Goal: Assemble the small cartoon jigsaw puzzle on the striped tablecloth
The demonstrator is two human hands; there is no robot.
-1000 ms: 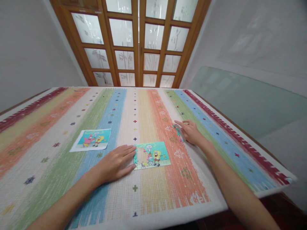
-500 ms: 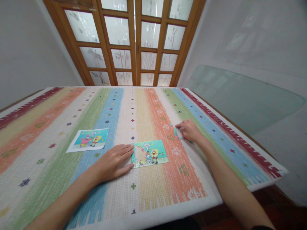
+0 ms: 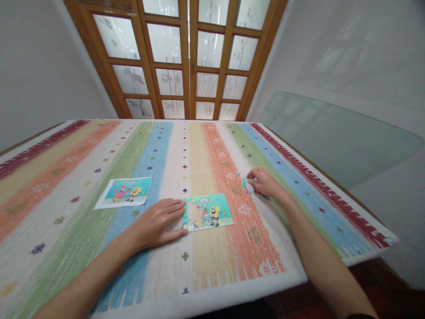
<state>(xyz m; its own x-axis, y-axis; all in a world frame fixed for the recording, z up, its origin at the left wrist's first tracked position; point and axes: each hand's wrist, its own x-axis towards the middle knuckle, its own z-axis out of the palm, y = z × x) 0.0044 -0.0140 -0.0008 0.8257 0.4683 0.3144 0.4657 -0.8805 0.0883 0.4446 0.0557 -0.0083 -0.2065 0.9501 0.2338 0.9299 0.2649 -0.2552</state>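
Observation:
A small cartoon jigsaw puzzle (image 3: 207,212) lies on the striped cloth, with a gap showing in its left part. My left hand (image 3: 156,223) lies flat beside the puzzle's left edge, fingers stretched out and touching it. My right hand (image 3: 264,182) rests farther right, fingers curled in a pinch over a few loose puzzle pieces (image 3: 246,184). Whether a piece is between the fingertips is hidden.
A printed reference picture (image 3: 124,192) of the same cartoon lies to the left. The table under the striped cloth (image 3: 83,177) ends at a near edge and a right edge. A wooden door with frosted panes (image 3: 189,57) stands behind; a glass sheet (image 3: 332,137) leans at right.
My right hand's fingers have curled from stretched out into a pinch over the loose pieces. My left hand has stayed at the puzzle's edge. The view shifted slightly.

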